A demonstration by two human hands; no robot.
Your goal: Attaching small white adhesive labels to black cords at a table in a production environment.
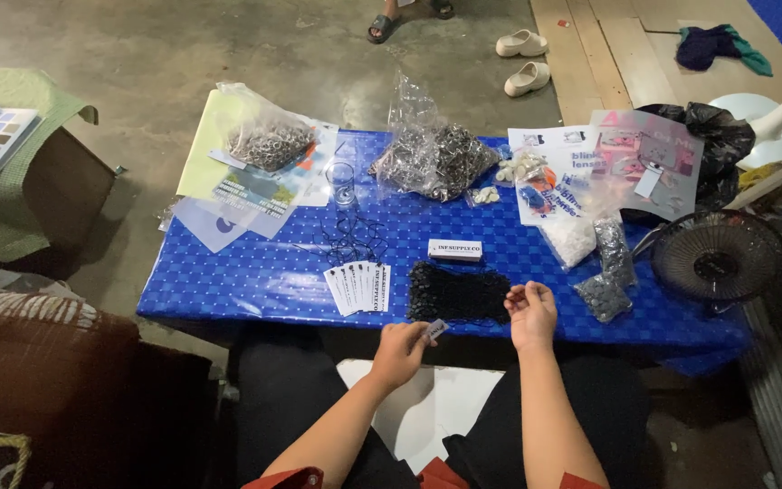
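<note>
A low counter [255, 276] covered in a glossy blue chequered plastic cloth fills the middle of the view, its near edge just in front of the seated person's knees. Off its right end stands a round black wire-grille fan [719, 256], and a crumpled black plastic bag [712, 136] sits at the far right corner. Near the far edge, at the middle, lies a clear plastic bag of dark metal rings [432, 158]; toward the far left corner a second clear bag of silvery metal rings [269, 140] rests on a stack of pale printed sheets [228, 204]. Close to the near edge, right of centre, lies a flat heap of black cords [459, 292], with a small white rectangular box [455, 249] just behind it and a fanned row of white printed paper tags [359, 286] just to its left. Two small grey bags of studs [606, 272] lie toward the right end. The right hand [529, 312] hovers over the near edge, touching the right side of the black heap, thumb and forefinger fingers pressed together as if pinching a cord too thin to make out. The left hand [400, 351] is just off the near edge, in front of the heap, its fingers pinching a small grey paper tag [434, 330] that points toward the right hand.
</note>
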